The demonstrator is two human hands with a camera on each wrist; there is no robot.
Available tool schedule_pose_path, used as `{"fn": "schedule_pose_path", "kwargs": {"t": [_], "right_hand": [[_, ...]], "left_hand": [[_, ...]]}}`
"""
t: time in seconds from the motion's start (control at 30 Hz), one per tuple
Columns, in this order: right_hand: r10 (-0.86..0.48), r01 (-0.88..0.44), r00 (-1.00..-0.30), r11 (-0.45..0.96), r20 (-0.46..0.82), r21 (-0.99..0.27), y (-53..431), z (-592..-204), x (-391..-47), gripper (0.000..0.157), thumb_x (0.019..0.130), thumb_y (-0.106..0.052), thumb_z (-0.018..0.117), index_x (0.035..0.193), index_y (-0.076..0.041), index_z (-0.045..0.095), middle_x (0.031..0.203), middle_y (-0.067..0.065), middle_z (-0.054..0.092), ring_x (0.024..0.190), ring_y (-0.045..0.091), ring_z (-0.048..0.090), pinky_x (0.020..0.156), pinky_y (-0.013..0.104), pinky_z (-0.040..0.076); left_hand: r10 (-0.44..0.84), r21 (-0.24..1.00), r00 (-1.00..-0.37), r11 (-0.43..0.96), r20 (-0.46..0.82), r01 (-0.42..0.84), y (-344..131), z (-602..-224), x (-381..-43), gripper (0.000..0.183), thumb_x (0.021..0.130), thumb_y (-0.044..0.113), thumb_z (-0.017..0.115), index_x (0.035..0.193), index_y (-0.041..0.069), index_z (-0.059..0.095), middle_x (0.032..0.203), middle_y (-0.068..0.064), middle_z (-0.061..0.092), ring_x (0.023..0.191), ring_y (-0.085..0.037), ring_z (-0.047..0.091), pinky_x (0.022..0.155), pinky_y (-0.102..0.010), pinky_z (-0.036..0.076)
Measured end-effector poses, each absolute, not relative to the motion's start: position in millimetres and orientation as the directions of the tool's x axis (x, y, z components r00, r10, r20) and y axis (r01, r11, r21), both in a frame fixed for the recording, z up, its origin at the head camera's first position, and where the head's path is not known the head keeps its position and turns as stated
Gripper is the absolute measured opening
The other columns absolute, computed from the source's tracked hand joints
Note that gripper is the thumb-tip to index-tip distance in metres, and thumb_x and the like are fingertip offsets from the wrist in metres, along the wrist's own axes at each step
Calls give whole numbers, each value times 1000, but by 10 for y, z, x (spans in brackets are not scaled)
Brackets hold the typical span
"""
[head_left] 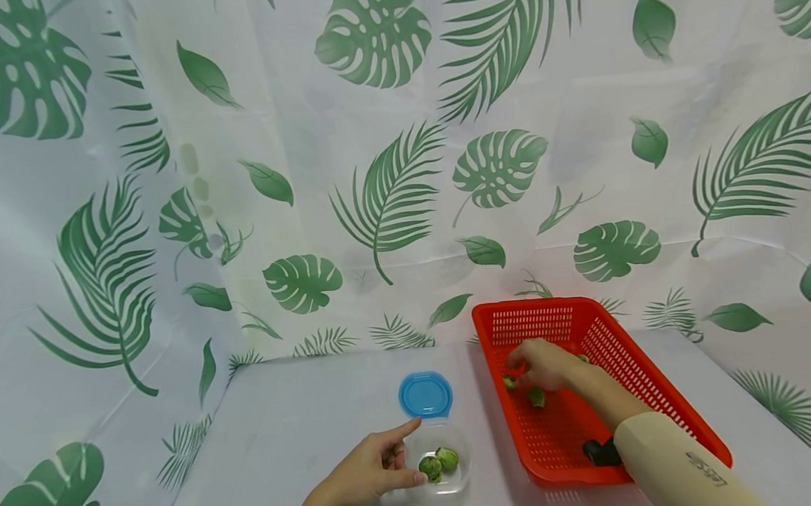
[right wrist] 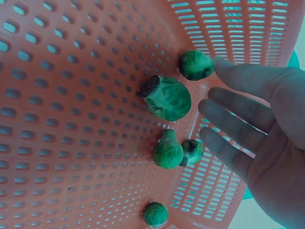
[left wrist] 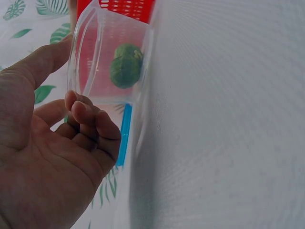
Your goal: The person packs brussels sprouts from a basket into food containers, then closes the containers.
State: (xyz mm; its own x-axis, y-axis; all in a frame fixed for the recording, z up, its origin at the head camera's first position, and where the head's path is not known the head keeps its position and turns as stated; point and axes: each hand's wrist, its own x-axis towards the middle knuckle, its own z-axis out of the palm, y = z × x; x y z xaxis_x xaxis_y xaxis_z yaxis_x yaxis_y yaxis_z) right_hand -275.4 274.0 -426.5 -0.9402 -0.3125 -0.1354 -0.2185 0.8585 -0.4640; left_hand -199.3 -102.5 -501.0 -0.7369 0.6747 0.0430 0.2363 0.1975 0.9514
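Note:
A small clear plastic container (head_left: 458,481) stands on the table with two Brussels sprouts (head_left: 447,458) in it. My left hand (head_left: 370,466) holds its left side, index finger and thumb at the rim and the other fingers curled in. Through the container's wall, the left wrist view shows a sprout (left wrist: 126,66). My right hand (head_left: 542,364) reaches down inside the red plastic basket (head_left: 533,459). In the right wrist view its fingers are extended, with the thumb tip right at one Brussels sprout (right wrist: 196,65). A larger sprout (right wrist: 169,98) lies just beyond the fingertips.
Behind the container lies a blue lid (head_left: 425,395). More sprouts (right wrist: 167,150) are scattered over the basket's perforated floor. A black object (head_left: 601,452) shows beside the right sleeve (head_left: 679,460). A leaf-patterned curtain (head_left: 394,299) hangs behind the table.

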Motion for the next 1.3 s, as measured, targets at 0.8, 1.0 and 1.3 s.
{"fn": "schedule_pose_path", "kwargs": {"t": [0.8,1.0,1.3], "right_hand": [[-353,-273,-926,871,-135,-409,2717,-4291,-2770,6,87,-15,84,91,-16,80,84,-3,71,74,16,61,69,33,57],[-378,-317,-919,877,-110,-362,2690,-4316,-2781,11,87,-14,84,81,-17,76,75,-5,67,68,13,57,63,28,52],[-343,-282,-929,898,-135,-338,2685,-4357,-2770,13,86,-16,85,83,-18,73,76,-6,66,71,15,58,68,32,54]], "left_hand": [[676,951,-735,190,52,243,-1016,-5008,-1994,77,93,18,80,159,6,41,85,-8,52,65,0,42,55,-16,37],[670,954,-741,194,41,229,-1013,-4992,-1978,79,93,18,81,159,6,41,84,-3,51,66,-1,42,56,-16,37],[669,959,-743,191,29,210,-1007,-4989,-1958,78,93,17,80,159,4,40,83,-3,51,65,-2,42,56,-16,37]]}}
